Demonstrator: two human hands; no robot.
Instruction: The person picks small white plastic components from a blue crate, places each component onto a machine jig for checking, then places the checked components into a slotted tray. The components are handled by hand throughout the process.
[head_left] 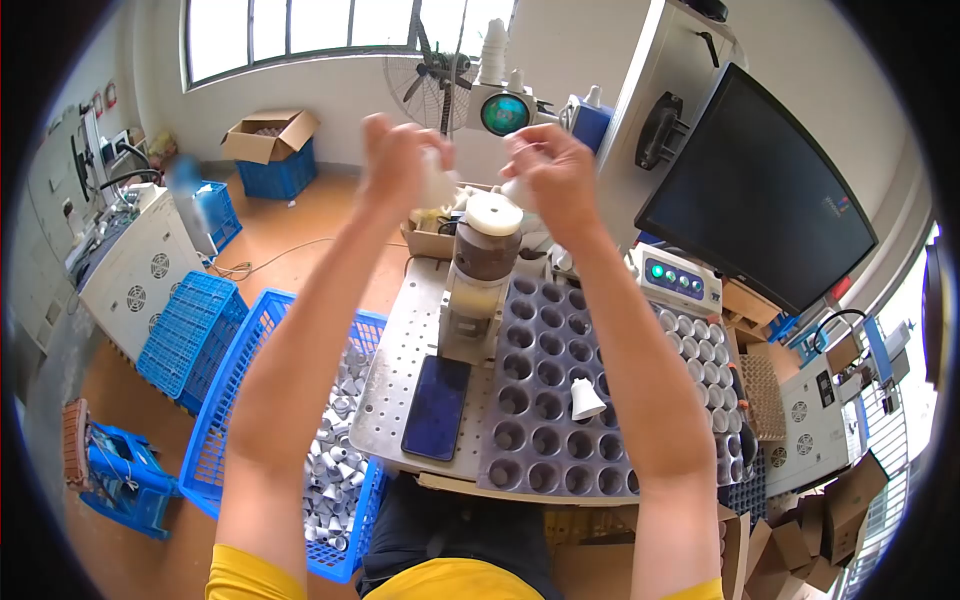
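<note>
My left hand [395, 170], blurred by motion, is raised on the left of a round fixture [489, 235] with a white top. Its fingers are closed on a white cup-shaped part [438, 182], smeared in outline. On the fixture's other side, my right hand [555, 180] pinches another white part [514, 190], mostly hidden by the fingers. Both hands are above the fixture, close to a machine head with a round green lens [505, 114]. Below my right forearm, a white cup-shaped part [586, 399] lies tilted on a grey tray [529, 425] of round pockets.
A dark phone [437, 408] lies on the perforated metal plate [385, 400]. At left, a blue crate [215, 450] holds many white-grey cups. Right of the tray stand rows of white cups [708, 352], a control box [676, 281] with lit green buttons and a monitor [760, 190].
</note>
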